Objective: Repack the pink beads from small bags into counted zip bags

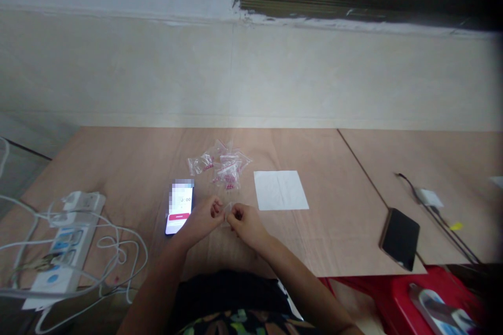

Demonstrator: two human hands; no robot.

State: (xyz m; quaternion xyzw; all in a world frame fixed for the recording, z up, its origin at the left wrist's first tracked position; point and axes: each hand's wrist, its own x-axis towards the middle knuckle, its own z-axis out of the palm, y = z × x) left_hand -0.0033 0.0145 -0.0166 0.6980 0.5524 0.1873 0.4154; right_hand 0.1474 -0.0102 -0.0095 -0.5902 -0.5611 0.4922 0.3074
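Close together above the table, my left hand (210, 213) and my right hand (248, 224) both pinch a small clear plastic bag (227, 211). Most of that bag is hidden by my fingers, and I cannot make out what is in it. Just beyond my hands lies a loose heap of clear zip bags (230, 166) with small pink-red pieces inside. A white sheet of paper (281, 190) rests flat to the right of the heap. Left of my left hand is a phone (179, 207) with its screen lit.
A white power strip (66, 251) with tangled white cables (121, 243) takes up the left side. At the right lie a dark phone (400, 238) and a white adapter (430, 198) with a black cable. Below the right front edge stands a red stool (393, 298).
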